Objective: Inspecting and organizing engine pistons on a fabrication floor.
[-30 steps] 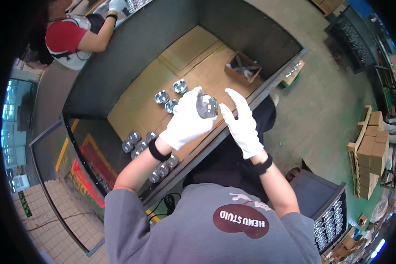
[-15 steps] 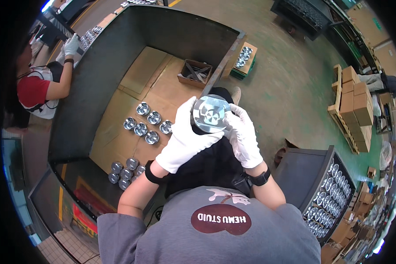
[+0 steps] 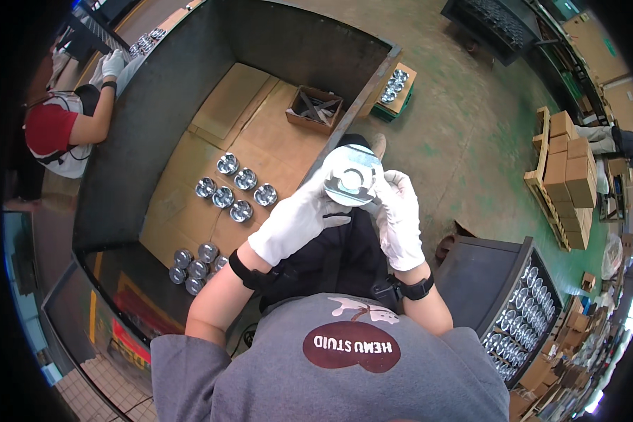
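A shiny metal piston [image 3: 354, 174] is held up in front of my lap, its round crown with shallow recesses facing me. My left hand [image 3: 304, 216], in a white glove, grips it from the left and below. The gloved fingers of my right hand [image 3: 399, 211] close on its right edge. Several pistons [image 3: 241, 178] stand with their hollow sides up on the cardboard [image 3: 190, 179] to my left. Nearer to me, a second cluster of pistons [image 3: 197, 269] sits with the crowns up, partly behind my left forearm.
A dark metal bin wall [image 3: 302, 35] surrounds the cardboard. Inside stands a small box [image 3: 315, 109] of dark strips. On the right is a rack [image 3: 524, 320] of pistons; farther off, stacked cartons [image 3: 568, 165] on a pallet. A co-worker [image 3: 67, 130] in white gloves stands at far left.
The piston has moved slightly up and to the right, and its crown has turned in my hands. Both hands keep their hold and have shifted with it.
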A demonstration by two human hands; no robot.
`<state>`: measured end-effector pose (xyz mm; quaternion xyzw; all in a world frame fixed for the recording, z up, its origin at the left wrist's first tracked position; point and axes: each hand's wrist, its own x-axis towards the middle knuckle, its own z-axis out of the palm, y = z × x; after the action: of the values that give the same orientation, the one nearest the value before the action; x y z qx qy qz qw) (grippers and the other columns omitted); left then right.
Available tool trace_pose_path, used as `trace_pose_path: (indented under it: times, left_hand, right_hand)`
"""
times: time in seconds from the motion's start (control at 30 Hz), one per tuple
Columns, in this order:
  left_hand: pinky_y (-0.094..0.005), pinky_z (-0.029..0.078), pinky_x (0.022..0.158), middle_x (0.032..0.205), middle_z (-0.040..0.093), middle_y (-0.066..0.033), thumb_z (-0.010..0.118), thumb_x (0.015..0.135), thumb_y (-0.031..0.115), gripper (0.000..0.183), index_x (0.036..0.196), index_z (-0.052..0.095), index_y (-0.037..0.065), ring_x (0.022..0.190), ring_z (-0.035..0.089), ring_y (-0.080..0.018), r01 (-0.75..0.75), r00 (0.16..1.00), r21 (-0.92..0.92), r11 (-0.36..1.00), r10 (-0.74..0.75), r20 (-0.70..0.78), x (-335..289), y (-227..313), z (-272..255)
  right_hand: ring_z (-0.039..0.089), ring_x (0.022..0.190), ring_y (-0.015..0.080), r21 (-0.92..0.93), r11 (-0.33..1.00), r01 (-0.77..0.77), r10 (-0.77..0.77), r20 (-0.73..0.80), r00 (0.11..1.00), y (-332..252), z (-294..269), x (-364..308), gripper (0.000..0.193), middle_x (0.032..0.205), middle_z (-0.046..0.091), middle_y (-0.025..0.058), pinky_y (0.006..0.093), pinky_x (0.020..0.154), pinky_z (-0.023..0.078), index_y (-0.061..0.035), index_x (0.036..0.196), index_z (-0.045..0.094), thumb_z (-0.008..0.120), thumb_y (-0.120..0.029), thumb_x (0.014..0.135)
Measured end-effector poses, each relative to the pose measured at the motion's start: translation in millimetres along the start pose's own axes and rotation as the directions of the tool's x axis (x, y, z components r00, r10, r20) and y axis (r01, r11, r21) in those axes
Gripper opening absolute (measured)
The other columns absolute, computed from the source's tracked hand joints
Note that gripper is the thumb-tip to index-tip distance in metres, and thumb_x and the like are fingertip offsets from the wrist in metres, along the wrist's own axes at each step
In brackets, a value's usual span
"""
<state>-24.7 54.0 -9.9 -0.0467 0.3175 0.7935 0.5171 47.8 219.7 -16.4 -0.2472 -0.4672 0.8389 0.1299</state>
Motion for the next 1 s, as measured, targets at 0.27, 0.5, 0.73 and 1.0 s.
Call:
trace_pose_path:
  times: [0.27, 0.5, 0.73, 1.0]
  left_hand:
    - [-0.0343, 0.043, 0.094, 0.117, 0.060, -0.0014, 0.060, 0.093, 0.031, 0.042, 0.128, 0.052, 0.011, 0.107, 0.054, -0.0136, -0.017, 0.987, 0.342, 0.940, 0.071, -0.145, 7, -10, 3]
    - [-0.0320, 0.045, 0.095, 0.120, 0.057, -0.0120, 0.083, 0.070, 0.026, 0.078, 0.129, 0.042, -0.004, 0.110, 0.055, -0.0175, -0.199, 0.955, 0.660, 0.725, 0.295, -0.037, 14, -30, -10]
    - [-0.0305, 0.043, 0.098, 0.123, 0.055, -0.0108, 0.076, 0.080, 0.015, 0.064, 0.130, 0.041, -0.002, 0.115, 0.052, -0.0155, 0.041, 0.980, 0.674, 0.737, 0.103, -0.172, -2, -18, 15]
    - [-0.0359, 0.048, 0.091, 0.116, 0.059, -0.0082, 0.056, 0.096, 0.029, 0.039, 0.124, 0.052, 0.003, 0.101, 0.058, -0.0183, 0.009, 0.999, 0.320, 0.947, 0.008, -0.050, -1, -40, 17]
  right_hand:
    - [0.057, 0.077, 0.0069, -0.072, 0.997, 0.022, -0.024, -0.016, 1.000, -1, 4, -3, 0.027, 0.089, 0.059, 0.0029, 0.0199, 0.068, 0.047, -0.0018, 0.106, 0.051, 0.068, -0.011, 0.088]
    - [0.057, 0.077, 0.0068, -0.158, 0.986, 0.061, -0.064, -0.011, 0.998, -3, 6, -6, 0.026, 0.089, 0.059, 0.0037, 0.0207, 0.068, 0.049, -0.0012, 0.106, 0.051, 0.068, -0.011, 0.087]
    - [0.056, 0.075, 0.0063, -0.144, 0.986, 0.083, -0.092, -0.053, 0.994, -7, -16, -8, 0.027, 0.085, 0.059, 0.0018, 0.0202, 0.067, 0.048, -0.0018, 0.105, 0.051, 0.069, -0.012, 0.087]
    - [0.056, 0.070, 0.0056, -0.194, 0.970, 0.146, -0.175, -0.140, 0.975, -24, -34, -44, 0.028, 0.083, 0.059, 0.0024, 0.0201, 0.060, 0.046, -0.0024, 0.101, 0.052, 0.072, -0.012, 0.085]
